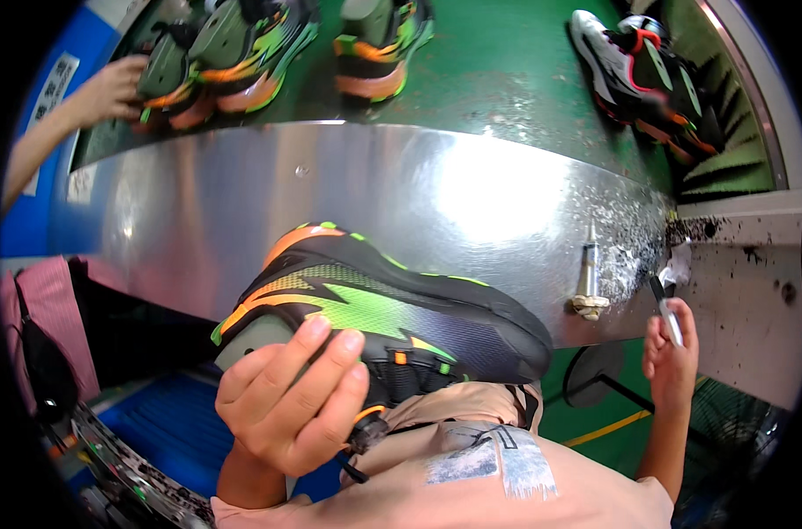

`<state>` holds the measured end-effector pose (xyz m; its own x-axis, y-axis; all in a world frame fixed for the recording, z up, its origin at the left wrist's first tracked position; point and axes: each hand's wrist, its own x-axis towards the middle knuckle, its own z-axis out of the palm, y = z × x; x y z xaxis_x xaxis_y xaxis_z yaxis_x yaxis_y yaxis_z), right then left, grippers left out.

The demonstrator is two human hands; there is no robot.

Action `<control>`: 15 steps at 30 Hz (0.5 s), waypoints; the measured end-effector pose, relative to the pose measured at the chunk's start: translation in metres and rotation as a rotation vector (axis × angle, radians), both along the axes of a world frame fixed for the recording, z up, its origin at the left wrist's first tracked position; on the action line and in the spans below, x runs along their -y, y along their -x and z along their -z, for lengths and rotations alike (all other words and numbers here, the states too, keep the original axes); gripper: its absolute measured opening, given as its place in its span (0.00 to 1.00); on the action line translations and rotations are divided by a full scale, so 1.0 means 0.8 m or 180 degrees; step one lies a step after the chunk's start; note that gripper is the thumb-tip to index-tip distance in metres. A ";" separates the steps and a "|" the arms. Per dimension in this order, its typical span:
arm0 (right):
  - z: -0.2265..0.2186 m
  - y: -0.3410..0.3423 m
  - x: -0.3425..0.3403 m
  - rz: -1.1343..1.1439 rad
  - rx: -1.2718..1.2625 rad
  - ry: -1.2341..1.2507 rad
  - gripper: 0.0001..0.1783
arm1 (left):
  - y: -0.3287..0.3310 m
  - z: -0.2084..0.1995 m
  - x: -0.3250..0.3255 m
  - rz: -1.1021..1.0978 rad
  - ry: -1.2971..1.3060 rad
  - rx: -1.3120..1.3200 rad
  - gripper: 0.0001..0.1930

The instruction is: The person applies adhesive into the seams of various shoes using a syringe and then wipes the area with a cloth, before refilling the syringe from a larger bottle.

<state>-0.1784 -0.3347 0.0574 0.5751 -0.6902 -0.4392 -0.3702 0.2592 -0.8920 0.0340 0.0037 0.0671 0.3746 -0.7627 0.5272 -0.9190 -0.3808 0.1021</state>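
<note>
My left hand (pixel 291 397) grips a black sneaker (pixel 375 309) with green and orange panels, fingers curled on its side near the heel. The shoe is turned on its side, sole away from me and toe to the right, in front of my body. A grey-green insert, likely a shoe last (pixel 256 339), shows in its opening. At the right, my right hand (pixel 672 357) is closed round a slim white-handled tool (pixel 670 322) with a dark tip; its exact kind is unclear. Left of that hand, a syringe (pixel 588 269) with a thin nozzle lies on the metal ledge.
Beyond the metal ledge (pixel 242 185), a green conveyor surface (pixel 498 79) carries several similar sneakers (pixel 383 53). Another person's hand (pixel 115 88) touches one at far left. White and black shoes (pixel 630 70) sit by a brush-like edge at right. Pale flecks litter the ledge near the syringe.
</note>
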 end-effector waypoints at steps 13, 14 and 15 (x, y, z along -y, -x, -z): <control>-0.053 -0.242 -0.142 -0.3140 0.1426 -0.1952 0.46 | 0.000 0.021 -0.034 0.0160 -0.0024 -0.0174 0.04; -0.050 -0.253 -0.151 -0.3175 0.1422 -0.2146 0.47 | -0.001 0.023 -0.037 0.0139 0.0130 -0.0286 0.04; -0.046 -0.262 -0.157 -0.3180 0.1466 -0.2314 0.47 | -0.001 0.024 -0.039 0.0158 0.0027 -0.0122 0.04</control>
<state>0.0315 -0.2089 0.0946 0.8916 0.4252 -0.1555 -0.3825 0.5237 -0.7612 0.0351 0.0346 0.0478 0.3565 -0.7765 0.5196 -0.9321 -0.3338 0.1407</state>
